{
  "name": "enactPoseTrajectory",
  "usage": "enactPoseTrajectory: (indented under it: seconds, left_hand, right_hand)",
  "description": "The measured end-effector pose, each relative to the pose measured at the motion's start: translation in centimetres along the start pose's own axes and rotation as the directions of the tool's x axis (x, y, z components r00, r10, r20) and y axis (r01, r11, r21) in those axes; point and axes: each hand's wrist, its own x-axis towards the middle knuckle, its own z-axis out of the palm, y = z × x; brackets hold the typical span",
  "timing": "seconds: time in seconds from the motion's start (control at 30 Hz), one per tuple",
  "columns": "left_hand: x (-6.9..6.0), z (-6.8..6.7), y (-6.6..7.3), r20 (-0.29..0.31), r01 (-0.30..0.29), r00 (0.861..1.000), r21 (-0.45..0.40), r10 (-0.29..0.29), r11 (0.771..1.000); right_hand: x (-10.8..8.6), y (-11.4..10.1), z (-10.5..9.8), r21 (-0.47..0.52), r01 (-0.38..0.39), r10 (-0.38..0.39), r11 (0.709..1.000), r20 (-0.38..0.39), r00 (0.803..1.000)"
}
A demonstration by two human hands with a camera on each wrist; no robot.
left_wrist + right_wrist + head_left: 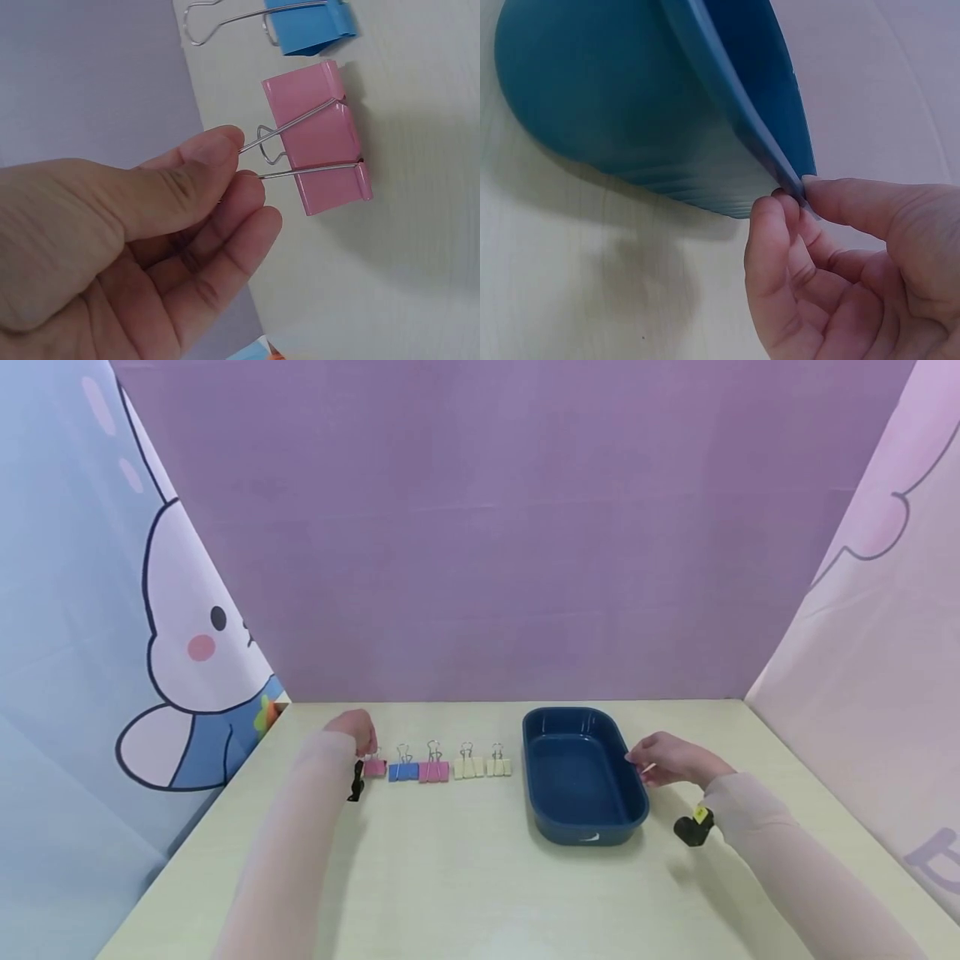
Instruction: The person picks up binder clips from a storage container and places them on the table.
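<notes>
My left hand [356, 731] pinches a wire handle of the leftmost pink binder clip [319, 142] between thumb and fingers. To the right of that clip stand a blue binder clip [403, 772], another pink binder clip [434, 772] and two pale yellow binder clips, the nearer one [468, 767] and the end one [498, 767]. On the right side, my right hand [672, 758] pinches the rim of a dark blue tray [585, 833], thumb over the inside edge and fingers outside. The tray's inside shows no clips.
A pale wooden table [450, 885] carries everything. Behind it hangs a purple cloth [510, 543]. A cartoon-printed curtain [75, 610] borders the left and a pink one [885, 693] the right. Each wrist wears a black camera, the right one [693, 827] hanging low.
</notes>
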Motion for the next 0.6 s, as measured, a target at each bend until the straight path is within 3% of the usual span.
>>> enactPoseTrajectory:
  seconds: [0.23,0.33,0.6]
  left_hand:
    - [1.2,0.4,-0.1,0.033,-0.077,0.997,0.162,0.072,0.984]
    - [1.6,0.6,-0.2,0.033,-0.079,0.997,0.159,0.075,0.984]
    - [1.9,1.0,-0.4,0.036,-0.008,0.999,0.086,0.005,0.996]
  right_hand:
    - [0.0,0.0,-0.1,0.000,-0.004,0.004,1.000,0.002,1.000]
    - [0.0,0.0,-0.1,0.009,-0.008,0.008,1.000,-0.003,1.000]
    - [0.2,0.0,-0.1,0.006,0.004,-0.004,1.000,0.004,1.000]
